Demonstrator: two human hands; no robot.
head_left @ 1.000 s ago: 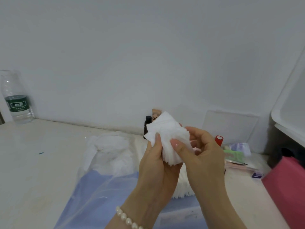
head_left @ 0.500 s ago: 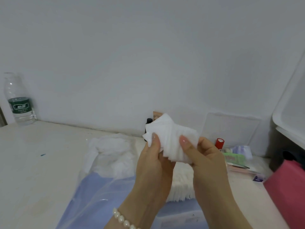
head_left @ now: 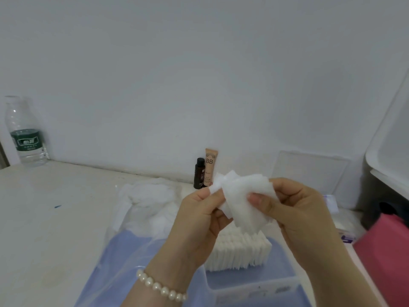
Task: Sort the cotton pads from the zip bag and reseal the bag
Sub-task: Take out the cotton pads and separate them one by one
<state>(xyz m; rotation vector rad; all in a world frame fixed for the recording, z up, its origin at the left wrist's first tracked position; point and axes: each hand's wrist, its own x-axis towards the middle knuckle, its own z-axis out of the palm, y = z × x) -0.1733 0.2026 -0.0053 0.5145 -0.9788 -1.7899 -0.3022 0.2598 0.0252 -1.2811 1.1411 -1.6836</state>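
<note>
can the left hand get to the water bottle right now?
Probably not yet: the left hand is busy pinching the cotton pads. The table toward the water bottle looks free, though far.

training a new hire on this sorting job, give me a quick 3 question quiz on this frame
1. True or false: both hands hold the loose cotton pads above the table.
2. Which stands nearest the BB cream tube? A) water bottle B) small dark bottle C) pink box
3. Fill in: the neat stack of pads rests on the ____ zip bag.

Key: 1 true, the left hand and right hand both pinch them; 2 B; 3 blue.
</note>
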